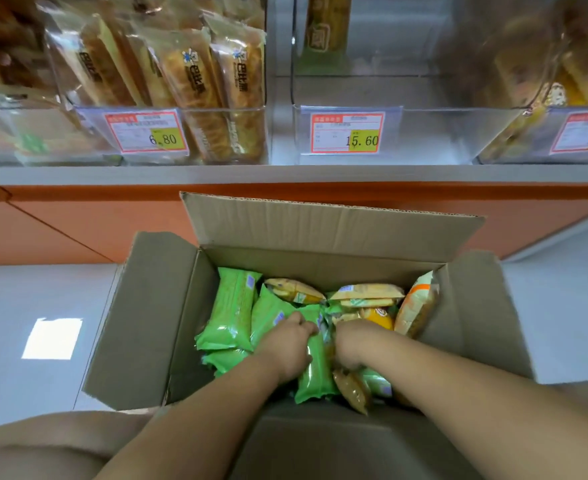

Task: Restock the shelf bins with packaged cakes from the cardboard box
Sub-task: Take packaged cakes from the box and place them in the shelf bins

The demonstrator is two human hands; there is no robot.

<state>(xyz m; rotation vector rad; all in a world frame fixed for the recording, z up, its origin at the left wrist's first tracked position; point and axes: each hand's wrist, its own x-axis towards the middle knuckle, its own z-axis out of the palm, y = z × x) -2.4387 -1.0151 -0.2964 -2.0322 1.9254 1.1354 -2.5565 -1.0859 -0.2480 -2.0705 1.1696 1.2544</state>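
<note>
Cardboard box (154,317) is well filled with packaged cakes (232,310). Inside it, left hand (289,344) grips a green packet (315,374); right hand (354,341): fingers hidden, grip cannot be told. Bin (431,133) above the box is near empty, so restocking is judged mostly outstanding.

Two bare forearms (213,414), left hand (287,344), right hand (358,341)

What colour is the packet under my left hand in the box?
Bright green: the packet lies beneath the left hand, clearest in the head view.
</note>
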